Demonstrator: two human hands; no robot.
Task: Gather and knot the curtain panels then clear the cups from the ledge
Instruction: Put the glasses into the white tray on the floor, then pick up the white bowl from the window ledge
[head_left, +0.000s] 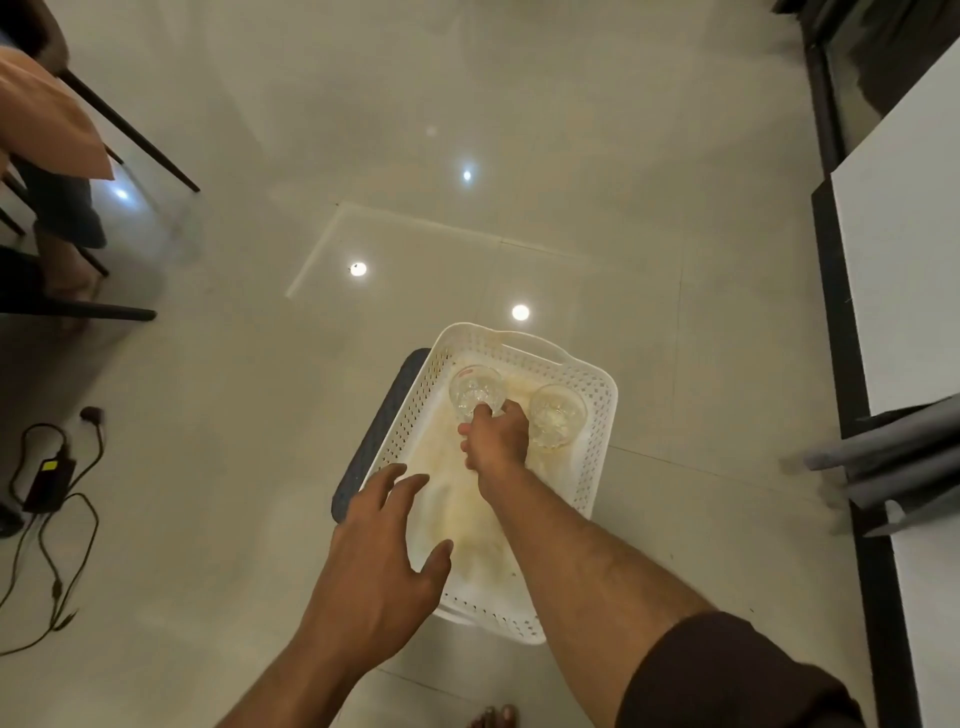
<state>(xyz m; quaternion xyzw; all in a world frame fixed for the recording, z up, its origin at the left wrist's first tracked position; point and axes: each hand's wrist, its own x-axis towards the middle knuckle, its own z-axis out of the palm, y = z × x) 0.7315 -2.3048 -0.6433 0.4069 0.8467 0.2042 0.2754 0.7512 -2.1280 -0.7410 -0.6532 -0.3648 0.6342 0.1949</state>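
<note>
At the far left edge a seated person shows only as a peach cloth, dark shorts and a lower leg among thin black chair legs. Below that, a black power adapter lies on the pale glossy floor with its cable looping loosely toward the bottom left.

Moving toward the middle, the left hand hovers over the near left part of a white perforated basket, fingers spread and relaxed, holding nothing. A dark grey mat sticks out from under the basket's left side. The basket stands on the floor, and a pale cloth or liner covers its bottom.

Inside, at the far end, two clear cut-glass cups stand upright side by side. The left cup is gripped near its base by the right hand, whose fingers curl around the near side of the glass. The right cup stands just beside that hand, free of it; whether the two cups touch cannot be told.

A dark short sleeve covers the right upper arm at the bottom right, and the toes of a bare foot peek in at the bottom edge.

Along the right side runs a white worktop with a black frame, and folded grey curtain fabric, blurred, juts out from it.
</note>
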